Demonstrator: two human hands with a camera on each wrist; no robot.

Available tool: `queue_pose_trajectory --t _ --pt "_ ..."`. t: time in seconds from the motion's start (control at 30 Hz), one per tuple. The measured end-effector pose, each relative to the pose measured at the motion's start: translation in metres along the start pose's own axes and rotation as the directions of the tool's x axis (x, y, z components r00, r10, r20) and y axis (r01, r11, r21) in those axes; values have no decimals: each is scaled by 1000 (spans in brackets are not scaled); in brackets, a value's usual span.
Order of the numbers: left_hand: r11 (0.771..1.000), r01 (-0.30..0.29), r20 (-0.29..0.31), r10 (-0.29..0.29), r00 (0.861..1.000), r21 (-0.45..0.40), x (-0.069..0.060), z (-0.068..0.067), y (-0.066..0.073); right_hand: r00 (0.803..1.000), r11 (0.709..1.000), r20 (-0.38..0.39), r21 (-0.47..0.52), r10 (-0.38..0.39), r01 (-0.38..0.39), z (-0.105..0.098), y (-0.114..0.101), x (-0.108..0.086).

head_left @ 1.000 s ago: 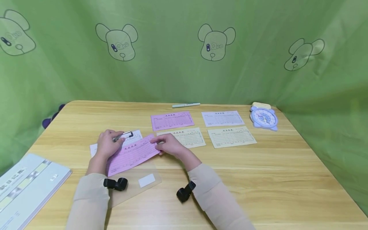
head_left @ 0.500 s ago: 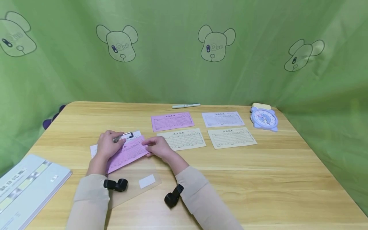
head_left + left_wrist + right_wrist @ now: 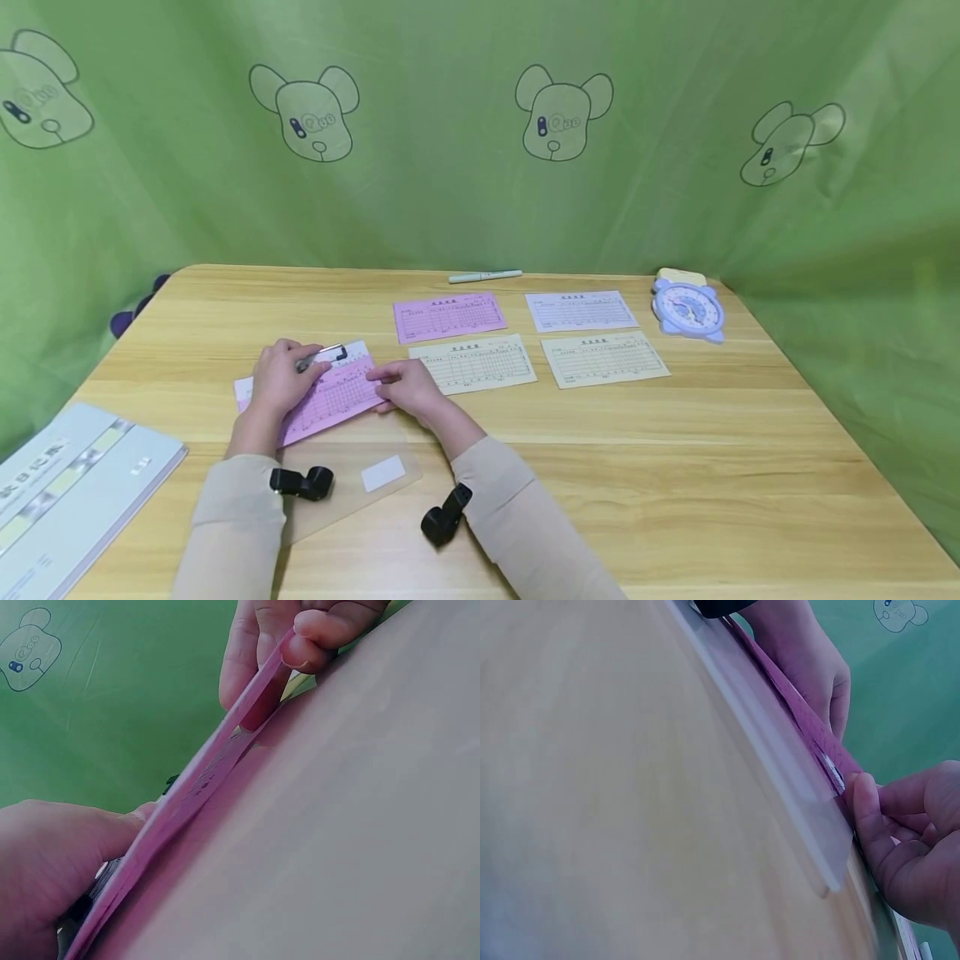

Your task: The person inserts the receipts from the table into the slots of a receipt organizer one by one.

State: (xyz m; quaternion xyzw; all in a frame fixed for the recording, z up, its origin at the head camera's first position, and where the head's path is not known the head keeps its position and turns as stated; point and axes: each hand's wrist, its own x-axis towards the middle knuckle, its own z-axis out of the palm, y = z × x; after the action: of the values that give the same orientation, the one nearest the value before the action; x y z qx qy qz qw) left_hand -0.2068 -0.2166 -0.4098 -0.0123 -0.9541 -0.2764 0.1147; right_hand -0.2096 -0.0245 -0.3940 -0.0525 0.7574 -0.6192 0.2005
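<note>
A pink printed form (image 3: pixel 335 400) lies slanted over a white sheet (image 3: pixel 354 349) on a translucent clipboard (image 3: pixel 337 483) with a metal clip (image 3: pixel 332 353). My left hand (image 3: pixel 279 379) rests at the clip, thumb and fingers around it. My right hand (image 3: pixel 408 387) pinches the pink form's right end. In the left wrist view the pink form (image 3: pixel 187 780) runs between the left hand (image 3: pixel 60 862) and the right fingers (image 3: pixel 300 645). The right wrist view has the right hand (image 3: pixel 915 840) with thumb and finger on the form's corner, beside the clipboard's edge (image 3: pixel 780 787).
Further back on the table lie another pink form (image 3: pixel 450 318), a bluish-white form (image 3: pixel 581 311), two pale yellow forms (image 3: pixel 480 364) (image 3: pixel 604 359) and a pen (image 3: pixel 485 276). A blue clock-shaped object (image 3: pixel 688 308) is at the back right, a thick book (image 3: pixel 82 483) at the left.
My right hand has moved left and slightly down, bringing the pink form left over the clipboard and uncovering more of the yellow form behind. My left hand has stayed at the clip.
</note>
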Motion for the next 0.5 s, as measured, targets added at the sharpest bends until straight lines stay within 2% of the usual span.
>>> queue_pose_trajectory --t 0.3,0.5 --pt "987 -97 -5 99 995 130 1 2 1 1000 1000 -1 -11 -5 5 2 0 1" --pt "981 -108 1 109 994 164 1 3 1 1000 999 -9 -29 19 -19 2 -4 2"
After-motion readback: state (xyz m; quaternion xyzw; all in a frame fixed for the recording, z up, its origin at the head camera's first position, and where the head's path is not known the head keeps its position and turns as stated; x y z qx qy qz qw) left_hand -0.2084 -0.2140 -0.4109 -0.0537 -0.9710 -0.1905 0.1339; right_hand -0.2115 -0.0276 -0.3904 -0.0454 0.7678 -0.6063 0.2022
